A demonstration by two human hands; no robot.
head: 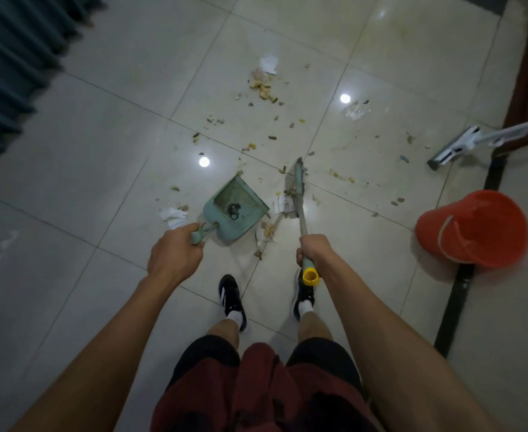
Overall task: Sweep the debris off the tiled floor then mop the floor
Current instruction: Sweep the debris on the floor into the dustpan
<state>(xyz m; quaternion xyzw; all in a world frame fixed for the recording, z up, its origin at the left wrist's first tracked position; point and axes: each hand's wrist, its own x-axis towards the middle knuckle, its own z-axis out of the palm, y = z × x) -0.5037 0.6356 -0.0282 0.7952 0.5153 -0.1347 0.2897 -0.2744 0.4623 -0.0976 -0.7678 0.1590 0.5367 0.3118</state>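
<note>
Sweeping barely begun. Left hand (175, 255) grips pale green plastic dustpan (236, 210), nearly empty; right hand (315, 251) grips green-handled broom (298, 188). Food scraps and paper debris (262, 85) scattered across glossy tiled floor (100, 151). White flat mop (462, 143), orange bucket (474, 229) untouched.

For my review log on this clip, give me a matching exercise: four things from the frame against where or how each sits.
Things:
1. dustpan
2. broom
3. bucket
4. mop

States:
A. orange, standing at the right, nobody touching it
B. gripped by the right hand, head on the floor
C. white, its head on the floor near the right wall
D. held by its handle in the left hand

Pairs: 1-D, 2-B, 3-A, 4-C
</note>
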